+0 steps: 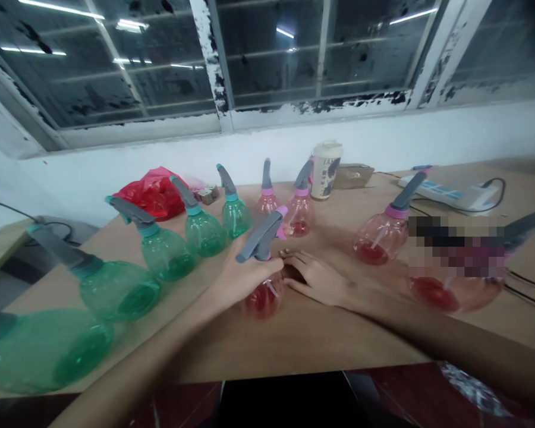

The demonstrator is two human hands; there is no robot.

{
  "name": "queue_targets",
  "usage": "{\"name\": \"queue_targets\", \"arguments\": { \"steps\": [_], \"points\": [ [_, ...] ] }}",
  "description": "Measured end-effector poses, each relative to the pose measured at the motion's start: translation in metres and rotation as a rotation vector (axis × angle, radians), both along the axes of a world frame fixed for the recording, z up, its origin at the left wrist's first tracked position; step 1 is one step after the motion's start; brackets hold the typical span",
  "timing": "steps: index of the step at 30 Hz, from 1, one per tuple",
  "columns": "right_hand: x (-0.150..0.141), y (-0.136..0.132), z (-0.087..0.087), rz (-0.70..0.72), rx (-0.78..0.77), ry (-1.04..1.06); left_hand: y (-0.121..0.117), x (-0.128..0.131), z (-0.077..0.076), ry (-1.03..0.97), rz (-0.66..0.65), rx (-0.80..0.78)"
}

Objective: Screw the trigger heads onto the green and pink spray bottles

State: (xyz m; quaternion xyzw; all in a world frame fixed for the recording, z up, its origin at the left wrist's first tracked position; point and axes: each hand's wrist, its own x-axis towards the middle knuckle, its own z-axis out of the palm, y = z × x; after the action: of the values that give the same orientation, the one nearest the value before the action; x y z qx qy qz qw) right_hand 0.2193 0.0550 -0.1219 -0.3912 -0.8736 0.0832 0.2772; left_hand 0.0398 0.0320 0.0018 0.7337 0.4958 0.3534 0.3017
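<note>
Behind the table's (258, 353) bare middle edge, gripping a pink spray bottle (263, 300) with the left hand (238, 273), curving the open right hand (316, 276) alongside.

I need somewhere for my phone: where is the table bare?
Bare table shows between the white cup and the right hand, and along the near edge before the held pink bottle. It's crowded at left, where green bottles stand in a row.

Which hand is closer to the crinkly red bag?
The left hand. It holds a pink spray bottle, with green bottles between it and the red bag. The right hand is farther away, on the bottle's other side.
</note>
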Motion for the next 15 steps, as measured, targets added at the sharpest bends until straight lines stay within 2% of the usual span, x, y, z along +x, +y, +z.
{"name": "queue_targets", "arguments": {
  "steps": [6, 9, 15],
  "points": [
    [0.001, 0.0, 0.003, -0.003, 0.006, -0.018, 0.01, 0.003, -0.003, 0.065, -0.068, 0.11],
    [0.002, 0.001, 0.004, 0.004, -0.018, -0.021, 0.016, 0.007, -0.006, 0.014, -0.073, 0.171],
    [0.006, 0.006, 0.005, -0.015, -0.033, 0.003, 0.022, 0.014, -0.011, -0.067, -0.067, 0.161]
  ]
}}
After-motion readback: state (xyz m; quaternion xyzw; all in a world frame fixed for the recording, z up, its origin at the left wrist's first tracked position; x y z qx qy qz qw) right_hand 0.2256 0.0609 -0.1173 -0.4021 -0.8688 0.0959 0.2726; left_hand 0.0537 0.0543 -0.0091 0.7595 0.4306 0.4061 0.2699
